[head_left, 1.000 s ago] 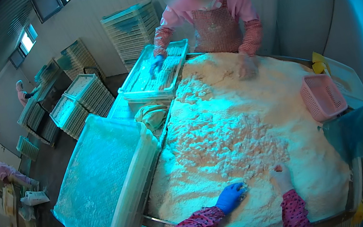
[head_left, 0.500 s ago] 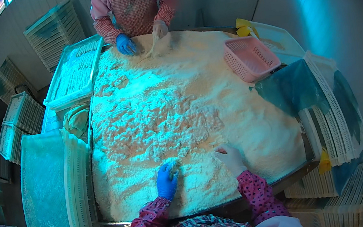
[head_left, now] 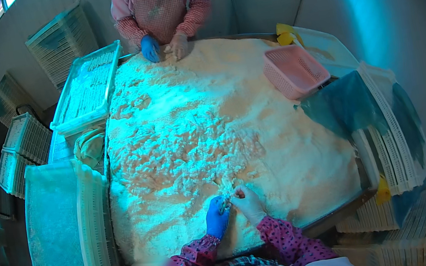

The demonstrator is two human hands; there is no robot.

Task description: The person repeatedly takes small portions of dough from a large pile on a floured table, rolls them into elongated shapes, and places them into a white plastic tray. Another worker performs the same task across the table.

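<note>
Left hand point(head_left: 217, 217), blue-gloved, and right hand point(head_left: 247, 204) touching, fingers pinched together in white crumb heap point(head_left: 223, 126); pink basket point(head_left: 294, 70) at heap's far right edge.

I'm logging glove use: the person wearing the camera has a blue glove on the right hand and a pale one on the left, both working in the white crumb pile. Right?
Not quite. The head view shows the blue glove on the left hand and the pale one on the right hand. Both do work close together in the white crumb pile.

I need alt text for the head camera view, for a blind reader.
A person's blue-gloved left hand and pale-gloved right hand meet over a table heaped with white crumbs. Opposite, a co-worker works beside a pink basket.
</note>
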